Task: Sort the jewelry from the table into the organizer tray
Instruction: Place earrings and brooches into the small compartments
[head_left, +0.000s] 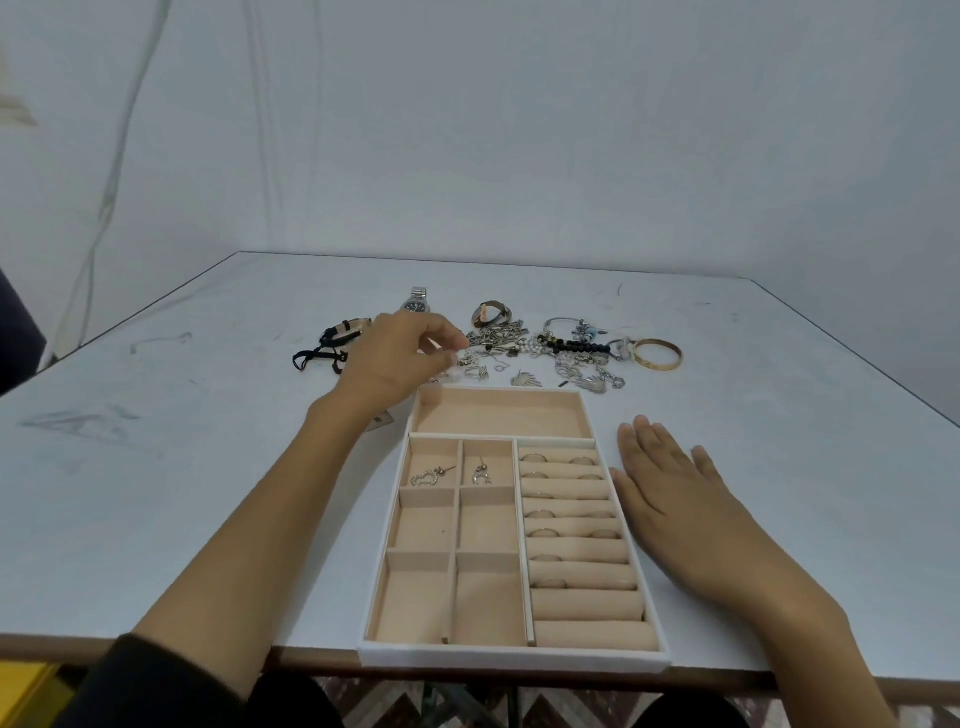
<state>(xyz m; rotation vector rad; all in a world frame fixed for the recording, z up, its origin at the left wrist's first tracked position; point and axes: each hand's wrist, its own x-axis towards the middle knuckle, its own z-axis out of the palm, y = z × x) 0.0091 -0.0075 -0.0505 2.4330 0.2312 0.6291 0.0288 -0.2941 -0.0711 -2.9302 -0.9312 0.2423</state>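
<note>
Silver jewelry heap (519, 347) nr beige tray (511, 659)

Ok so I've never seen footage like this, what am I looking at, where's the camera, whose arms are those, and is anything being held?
There is no machine here: these are a person's two bare arms, filmed by one wide-angle camera worn on their head, looking down. On the white table sits a pale organizer tray, with rings in its roll rows and two earrings in small compartments. Beyond it lie loose jewelry, two watches, a gold bangle and black bracelets. The right hand rests flat beside the tray, holding nothing. The left hand reaches into the pile with fingers curled; whether it pinches a piece is too small to tell.
</note>
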